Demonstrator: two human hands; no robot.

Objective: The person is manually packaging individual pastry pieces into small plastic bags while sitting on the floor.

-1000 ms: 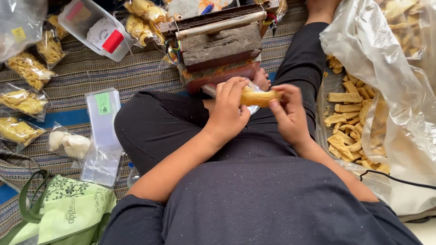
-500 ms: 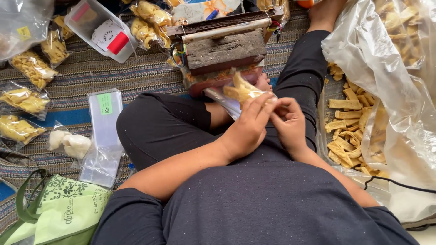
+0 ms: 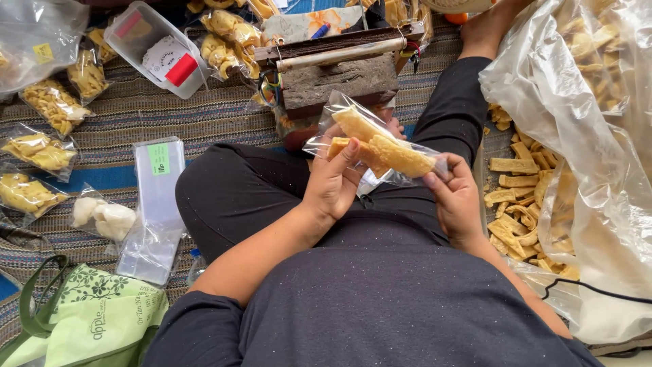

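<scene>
I sit cross-legged on a striped mat. A small clear plastic bag [image 3: 380,146] with a few golden fried crackers inside lies across both hands above my lap. My left hand [image 3: 336,180] grips the bag from the left, its thumb pressing on a cracker. My right hand [image 3: 456,197] pinches the bag's right end. Just beyond the bag stands a worn wooden sealing device [image 3: 336,78] with a metal bar along its top.
A big clear sack [image 3: 598,136] of loose crackers [image 3: 519,197] spreads at the right. Several filled snack packets [image 3: 41,153] lie at the left, with a stack of empty clear bags [image 3: 155,204], a plastic box [image 3: 156,47] and a green bag [image 3: 88,319].
The bag of crackers has turned from upright to lying sideways, and my hands have drawn apart to hold its two ends. The camera view has shifted slightly.
</scene>
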